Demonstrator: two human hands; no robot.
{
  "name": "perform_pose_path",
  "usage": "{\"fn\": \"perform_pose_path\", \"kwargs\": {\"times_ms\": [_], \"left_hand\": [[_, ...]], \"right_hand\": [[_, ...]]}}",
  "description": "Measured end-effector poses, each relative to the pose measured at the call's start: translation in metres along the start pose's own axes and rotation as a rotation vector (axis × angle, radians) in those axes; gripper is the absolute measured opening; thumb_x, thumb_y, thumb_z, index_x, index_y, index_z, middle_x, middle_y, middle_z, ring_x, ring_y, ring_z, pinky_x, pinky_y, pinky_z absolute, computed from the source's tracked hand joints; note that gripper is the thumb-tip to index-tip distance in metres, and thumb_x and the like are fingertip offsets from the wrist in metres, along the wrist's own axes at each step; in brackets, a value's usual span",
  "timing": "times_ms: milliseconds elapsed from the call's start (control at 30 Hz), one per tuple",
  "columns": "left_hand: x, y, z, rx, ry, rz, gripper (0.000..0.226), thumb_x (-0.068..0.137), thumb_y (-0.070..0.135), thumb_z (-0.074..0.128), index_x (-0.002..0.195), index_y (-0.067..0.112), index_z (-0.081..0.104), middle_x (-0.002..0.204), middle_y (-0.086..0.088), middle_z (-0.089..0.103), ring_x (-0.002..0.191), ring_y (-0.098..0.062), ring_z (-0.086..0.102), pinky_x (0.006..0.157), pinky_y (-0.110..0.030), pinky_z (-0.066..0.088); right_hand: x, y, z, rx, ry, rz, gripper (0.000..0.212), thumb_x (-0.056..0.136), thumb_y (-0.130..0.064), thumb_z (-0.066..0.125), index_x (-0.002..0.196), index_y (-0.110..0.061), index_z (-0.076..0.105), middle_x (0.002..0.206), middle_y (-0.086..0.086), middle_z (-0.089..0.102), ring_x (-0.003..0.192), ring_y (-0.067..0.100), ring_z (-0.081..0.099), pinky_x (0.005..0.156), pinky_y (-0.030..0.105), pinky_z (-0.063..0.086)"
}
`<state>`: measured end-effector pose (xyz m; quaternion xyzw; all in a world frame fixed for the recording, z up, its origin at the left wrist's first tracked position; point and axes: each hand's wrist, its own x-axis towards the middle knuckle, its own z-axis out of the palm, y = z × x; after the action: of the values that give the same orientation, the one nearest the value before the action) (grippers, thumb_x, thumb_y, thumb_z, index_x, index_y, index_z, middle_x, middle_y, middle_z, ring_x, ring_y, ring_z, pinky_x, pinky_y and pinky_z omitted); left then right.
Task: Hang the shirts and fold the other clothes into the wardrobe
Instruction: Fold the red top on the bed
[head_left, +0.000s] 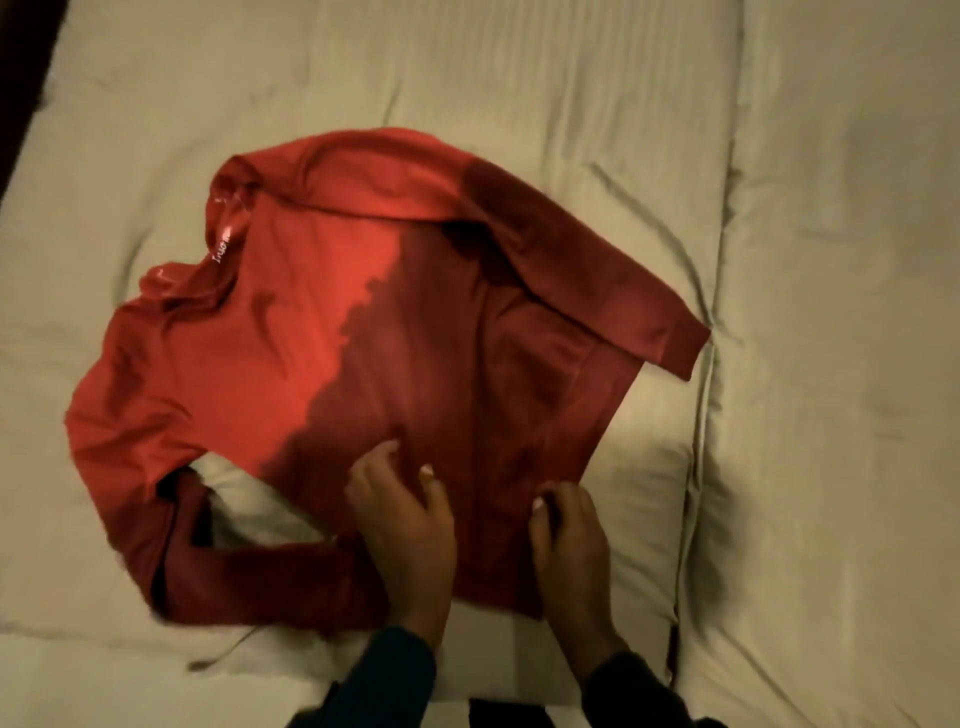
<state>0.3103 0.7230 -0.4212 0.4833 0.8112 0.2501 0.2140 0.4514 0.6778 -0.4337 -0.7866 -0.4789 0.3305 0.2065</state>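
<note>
A red long-sleeved top (322, 332) lies spread on the bed, collar toward the far left, one sleeve folded along its upper right edge and the other curled at the lower left. My left hand (405, 525) rests on the near part of the fabric with its fingers loosely spread. My right hand (569, 535) lies on the hem just to the right, fingertips bent against the cloth; whether it pinches the fabric is unclear. Half of the top is in my shadow.
The bed is covered with a cream quilted duvet (831, 260) with deep creases. A seam runs down the right side (696, 467). A dark strip (21, 78), floor or bed frame, shows at the far left edge.
</note>
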Motion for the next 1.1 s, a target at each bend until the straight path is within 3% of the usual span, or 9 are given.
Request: {"fn": "perform_pose_path", "kwargs": {"times_ms": [100, 167, 233, 500, 633, 733, 833, 933, 1100], "left_hand": [[0.059, 0.023, 0.037, 0.06, -0.114, 0.304, 0.039, 0.091, 0.024, 0.049, 0.124, 0.006, 0.059, 0.127, -0.014, 0.058, 0.116, -0.033, 0.052, 0.1, -0.041, 0.037], [0.109, 0.031, 0.062, 0.142, -0.102, 0.418, 0.041, 0.095, 0.025, 0.048, 0.131, 0.007, 0.058, 0.14, -0.012, 0.055, 0.127, -0.033, 0.048, 0.105, -0.043, 0.036], [0.156, 0.033, 0.083, 0.236, -0.116, 0.469, 0.048, 0.098, 0.03, 0.045, 0.139, 0.007, 0.053, 0.151, -0.012, 0.046, 0.138, -0.033, 0.041, 0.112, -0.046, 0.031], [0.195, 0.011, 0.125, 0.507, -0.115, 0.542, 0.074, 0.099, 0.057, 0.03, 0.157, 0.011, 0.024, 0.166, -0.007, 0.018, 0.153, -0.027, 0.014, 0.123, -0.046, 0.011], [0.195, 0.007, 0.129, 0.502, -0.088, 0.542, 0.073, 0.099, 0.056, 0.028, 0.158, 0.013, 0.023, 0.167, -0.005, 0.016, 0.153, -0.026, 0.014, 0.123, -0.046, 0.012], [0.196, 0.005, 0.131, 0.498, -0.074, 0.546, 0.073, 0.098, 0.056, 0.028, 0.158, 0.013, 0.023, 0.167, -0.005, 0.016, 0.153, -0.026, 0.014, 0.123, -0.047, 0.011], [0.198, 0.004, 0.134, 0.505, -0.06, 0.547, 0.074, 0.098, 0.055, 0.029, 0.158, 0.013, 0.023, 0.167, -0.005, 0.016, 0.153, -0.026, 0.014, 0.123, -0.047, 0.011], [0.198, 0.005, 0.136, 0.503, -0.053, 0.555, 0.073, 0.098, 0.055, 0.027, 0.158, 0.012, 0.024, 0.166, -0.006, 0.018, 0.153, -0.027, 0.016, 0.123, -0.048, 0.013], [0.198, 0.006, 0.136, 0.499, -0.048, 0.547, 0.073, 0.099, 0.056, 0.028, 0.157, 0.013, 0.025, 0.166, -0.005, 0.018, 0.153, -0.026, 0.015, 0.123, -0.047, 0.012]], "right_hand": [[0.072, -0.018, -0.013, 0.255, 0.102, 0.257, 0.012, 0.099, -0.031, 0.058, 0.103, -0.02, 0.054, 0.09, -0.005, 0.062, 0.087, 0.018, 0.063, 0.068, 0.011, 0.042], [0.115, -0.025, -0.014, 0.37, 0.13, 0.348, 0.027, 0.096, -0.044, 0.057, 0.106, -0.019, 0.052, 0.087, -0.002, 0.066, 0.084, 0.021, 0.067, 0.075, 0.025, 0.051], [0.149, -0.032, -0.018, 0.53, 0.208, 0.443, 0.037, 0.095, -0.05, 0.057, 0.107, -0.015, 0.051, 0.081, 0.0, 0.068, 0.074, 0.02, 0.068, 0.072, 0.036, 0.055], [0.222, -0.024, -0.042, 1.228, 0.249, 1.006, 0.028, 0.102, -0.037, 0.049, 0.08, -0.02, 0.051, 0.061, -0.005, 0.06, 0.05, 0.005, 0.054, 0.048, 0.018, 0.039], [0.252, -0.038, -0.058, 1.186, 0.138, 0.949, 0.033, 0.094, -0.014, 0.044, 0.062, -0.02, 0.044, 0.034, -0.008, 0.043, 0.026, 0.004, 0.037, 0.034, 0.012, 0.027], [0.307, -0.074, -0.106, 1.48, 0.275, 0.53, 0.03, 0.092, -0.008, 0.051, 0.064, -0.016, 0.059, 0.049, -0.002, 0.058, 0.043, 0.008, 0.057, 0.042, 0.016, 0.042], [0.342, -0.107, -0.134, 1.285, 0.301, 0.208, 0.008, 0.102, -0.028, 0.05, 0.098, -0.022, 0.055, 0.072, -0.005, 0.067, 0.065, 0.011, 0.067, 0.056, 0.02, 0.048], [0.321, -0.093, -0.09, 0.841, 0.342, 0.259, 0.014, 0.097, -0.02, 0.055, 0.083, -0.02, 0.056, 0.068, -0.001, 0.062, 0.056, 0.014, 0.059, 0.051, 0.026, 0.044], [0.238, -0.026, -0.027, 0.046, 0.426, 0.315, 0.012, 0.089, -0.022, 0.066, 0.101, -0.021, 0.067, 0.102, 0.01, 0.066, 0.099, 0.031, 0.061, 0.087, 0.038, 0.047]]}}
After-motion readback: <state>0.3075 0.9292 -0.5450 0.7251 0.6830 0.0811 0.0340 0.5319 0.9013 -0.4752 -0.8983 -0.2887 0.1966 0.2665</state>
